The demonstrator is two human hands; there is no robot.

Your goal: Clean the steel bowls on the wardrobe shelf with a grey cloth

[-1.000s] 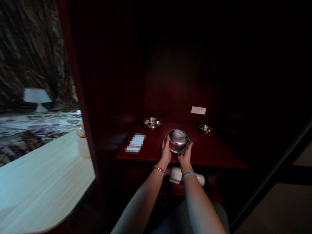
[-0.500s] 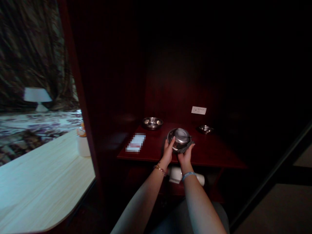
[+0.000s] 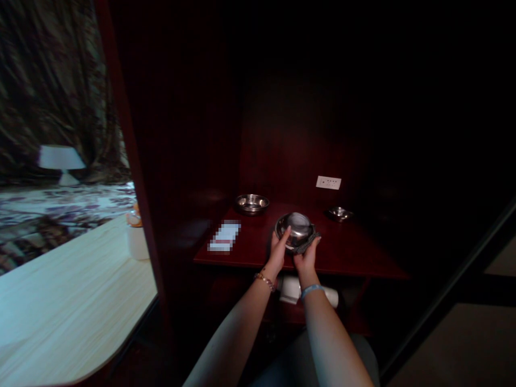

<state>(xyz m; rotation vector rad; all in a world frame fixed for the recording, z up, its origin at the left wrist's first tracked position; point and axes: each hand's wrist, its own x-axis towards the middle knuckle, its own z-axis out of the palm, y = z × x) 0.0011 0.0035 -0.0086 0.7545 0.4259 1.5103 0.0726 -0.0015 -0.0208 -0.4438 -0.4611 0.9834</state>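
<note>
A shiny steel bowl (image 3: 297,223) is held tilted above the dark red shelf (image 3: 342,255), its rounded side showing. My left hand (image 3: 278,248) grips its left edge, with the thumb on the metal. On its lower right, my right hand (image 3: 307,257) presses a dark grey cloth (image 3: 309,244) against the bowl. Behind it to the left stands a wide steel bowl (image 3: 252,203). A smaller steel bowl (image 3: 341,214) sits at the back right.
A blurred-out flat white item (image 3: 224,236) lies at the shelf's left. White objects (image 3: 290,289) rest on the level below. A white socket (image 3: 328,183) is on the back wall. Left of the partition are a pale table (image 3: 80,290), an off-white container (image 3: 137,242) and a lamp (image 3: 62,158).
The held bowl has shifted very slightly left, together with the cloth. Both hands keep nearly the same place and grip.
</note>
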